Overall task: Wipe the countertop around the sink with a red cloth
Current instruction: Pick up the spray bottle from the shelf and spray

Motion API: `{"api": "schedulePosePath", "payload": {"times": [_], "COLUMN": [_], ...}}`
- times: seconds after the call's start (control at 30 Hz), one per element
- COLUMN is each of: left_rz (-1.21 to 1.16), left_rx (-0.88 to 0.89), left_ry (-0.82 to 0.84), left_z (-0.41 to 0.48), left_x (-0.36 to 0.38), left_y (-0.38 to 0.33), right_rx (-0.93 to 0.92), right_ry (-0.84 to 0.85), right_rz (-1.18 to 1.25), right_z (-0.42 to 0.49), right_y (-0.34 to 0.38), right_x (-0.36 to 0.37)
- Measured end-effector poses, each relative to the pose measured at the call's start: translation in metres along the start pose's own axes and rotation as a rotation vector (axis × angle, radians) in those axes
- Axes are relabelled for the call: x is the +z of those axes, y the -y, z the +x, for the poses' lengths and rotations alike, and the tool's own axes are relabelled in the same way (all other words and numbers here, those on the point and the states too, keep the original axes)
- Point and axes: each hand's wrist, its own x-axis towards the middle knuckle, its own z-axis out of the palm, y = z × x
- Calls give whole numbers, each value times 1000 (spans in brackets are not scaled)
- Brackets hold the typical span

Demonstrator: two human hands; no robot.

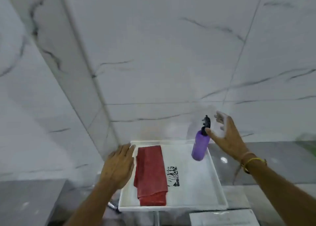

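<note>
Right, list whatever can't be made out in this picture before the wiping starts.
Head view only:
- Sink: none visible; a metal piece sits half hidden under the left arm and the tray.
- Black print on the tray: too blurred to read.
- Right hand: motion-blurred beside the purple spray bottle; contact unclear.
- Green thing: cut off by the right edge.
- Red cloth: folded, underside hidden.

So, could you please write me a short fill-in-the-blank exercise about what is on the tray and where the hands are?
1. The folded cloth lying in the white tray is ____ in colour.
2. The spray bottle has a ____ body and a black nozzle.
3. The ____ hand is open beside the bottle.
4. The left hand is at the tray's ____ edge.

Missing words: red; purple; right; left
</note>
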Motion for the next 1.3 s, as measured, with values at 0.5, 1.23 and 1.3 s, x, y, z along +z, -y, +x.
{"api": "schedulePosePath", "payload": {"times": [0.5,1.23,1.3], "left_rz": [-301,-344,-349], "left_rx": [-320,-346,-350], "left_ry": [84,153,162], "left_z": [-20,-19,-19], "left_x": [130,130,130], "left_y": [11,11,11], "right_rx": [-170,478,472], "right_ry": [-184,327,339], "right_rz": [148,284,280], "right_z": [21,-116,-114], "right_y": [-42,36,35], "right_x": [96,160,160]}}
